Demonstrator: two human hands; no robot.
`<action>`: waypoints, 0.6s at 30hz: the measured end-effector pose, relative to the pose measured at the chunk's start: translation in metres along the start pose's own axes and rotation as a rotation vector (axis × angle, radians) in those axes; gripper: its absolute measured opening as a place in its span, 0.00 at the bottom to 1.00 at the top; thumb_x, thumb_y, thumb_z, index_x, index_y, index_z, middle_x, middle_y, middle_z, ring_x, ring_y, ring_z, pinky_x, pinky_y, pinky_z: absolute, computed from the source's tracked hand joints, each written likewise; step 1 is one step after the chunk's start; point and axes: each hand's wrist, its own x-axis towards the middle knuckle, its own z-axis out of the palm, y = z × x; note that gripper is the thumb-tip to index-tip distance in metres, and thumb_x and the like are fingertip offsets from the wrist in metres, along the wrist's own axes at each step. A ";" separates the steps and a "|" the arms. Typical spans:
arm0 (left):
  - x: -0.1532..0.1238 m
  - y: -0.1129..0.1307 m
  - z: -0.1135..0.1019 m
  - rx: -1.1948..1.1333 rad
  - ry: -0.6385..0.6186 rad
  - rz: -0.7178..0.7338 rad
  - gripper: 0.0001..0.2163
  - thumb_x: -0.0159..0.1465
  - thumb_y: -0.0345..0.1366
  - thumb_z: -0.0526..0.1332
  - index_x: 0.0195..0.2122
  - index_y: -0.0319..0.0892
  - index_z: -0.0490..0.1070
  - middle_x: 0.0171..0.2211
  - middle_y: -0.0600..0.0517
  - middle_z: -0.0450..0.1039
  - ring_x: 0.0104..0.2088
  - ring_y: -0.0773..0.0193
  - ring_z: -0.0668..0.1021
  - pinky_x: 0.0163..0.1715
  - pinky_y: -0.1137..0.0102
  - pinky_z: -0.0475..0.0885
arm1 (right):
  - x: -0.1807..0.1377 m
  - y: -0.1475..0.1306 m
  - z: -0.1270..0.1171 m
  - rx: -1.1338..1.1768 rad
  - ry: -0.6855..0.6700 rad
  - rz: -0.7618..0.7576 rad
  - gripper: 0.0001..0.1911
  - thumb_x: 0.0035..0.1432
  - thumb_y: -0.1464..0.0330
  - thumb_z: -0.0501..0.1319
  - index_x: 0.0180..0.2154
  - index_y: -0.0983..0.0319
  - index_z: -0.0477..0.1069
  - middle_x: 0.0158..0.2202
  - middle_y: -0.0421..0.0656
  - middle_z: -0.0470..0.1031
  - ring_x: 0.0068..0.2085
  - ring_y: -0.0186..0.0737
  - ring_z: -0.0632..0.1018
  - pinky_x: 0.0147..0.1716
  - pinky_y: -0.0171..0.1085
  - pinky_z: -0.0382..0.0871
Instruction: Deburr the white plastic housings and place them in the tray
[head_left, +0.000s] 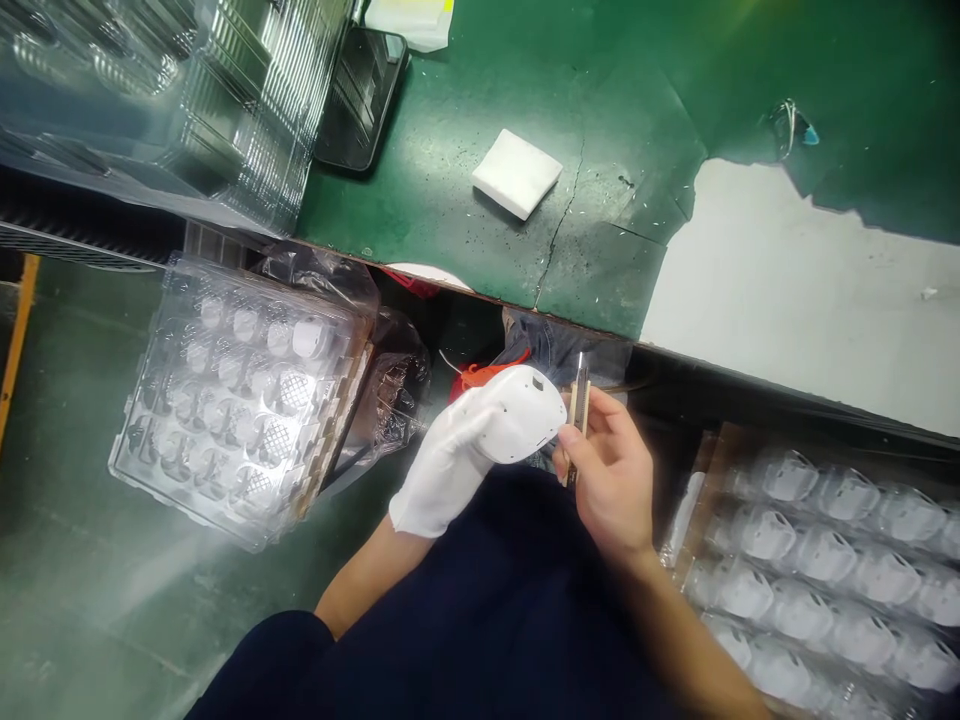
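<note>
My left hand (pixel 442 465) wears a white glove and is closed round a rounded white plastic housing (pixel 521 412) with a small dark slot on top. My bare right hand (pixel 611 470) pinches a thin metal blade-like tool (pixel 578 400), held upright with its edge right beside the housing's right side. Both hands are over my lap, below the front edge of the green workbench (pixel 480 170).
A clear blister tray (pixel 232 400) of white parts sits on a stack at my left; another tray of white housings (pixel 825 560) lies at my right. On the bench are a white pad (pixel 516 172), a black phone (pixel 361 95) and stacked clear trays (pixel 165 90).
</note>
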 end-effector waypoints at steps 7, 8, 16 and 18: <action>0.009 -0.003 -0.014 0.356 -0.116 0.079 0.17 0.61 0.39 0.78 0.51 0.43 0.86 0.50 0.46 0.87 0.51 0.43 0.87 0.52 0.58 0.82 | 0.000 -0.007 -0.008 -0.058 -0.152 -0.013 0.22 0.67 0.65 0.71 0.60 0.55 0.78 0.56 0.49 0.84 0.35 0.38 0.83 0.23 0.33 0.75; 0.008 -0.005 -0.015 0.364 -0.090 0.089 0.17 0.61 0.39 0.78 0.51 0.43 0.86 0.50 0.45 0.87 0.51 0.44 0.86 0.52 0.58 0.82 | 0.000 -0.007 -0.008 -0.083 -0.128 -0.036 0.21 0.67 0.66 0.71 0.60 0.55 0.79 0.56 0.49 0.84 0.38 0.40 0.84 0.26 0.34 0.77; 0.001 -0.002 -0.011 0.351 0.026 0.208 0.24 0.62 0.37 0.78 0.60 0.49 0.82 0.61 0.47 0.82 0.62 0.47 0.82 0.59 0.60 0.80 | -0.011 -0.014 -0.014 -0.346 -0.092 -0.315 0.24 0.71 0.75 0.65 0.64 0.52 0.80 0.42 0.45 0.85 0.37 0.39 0.83 0.36 0.38 0.81; 0.001 -0.001 -0.012 0.324 0.000 0.212 0.24 0.62 0.37 0.77 0.60 0.48 0.81 0.57 0.46 0.84 0.57 0.48 0.84 0.54 0.62 0.82 | -0.014 -0.017 -0.012 -0.334 -0.193 -0.355 0.28 0.71 0.78 0.64 0.66 0.51 0.78 0.33 0.40 0.81 0.31 0.36 0.81 0.33 0.36 0.78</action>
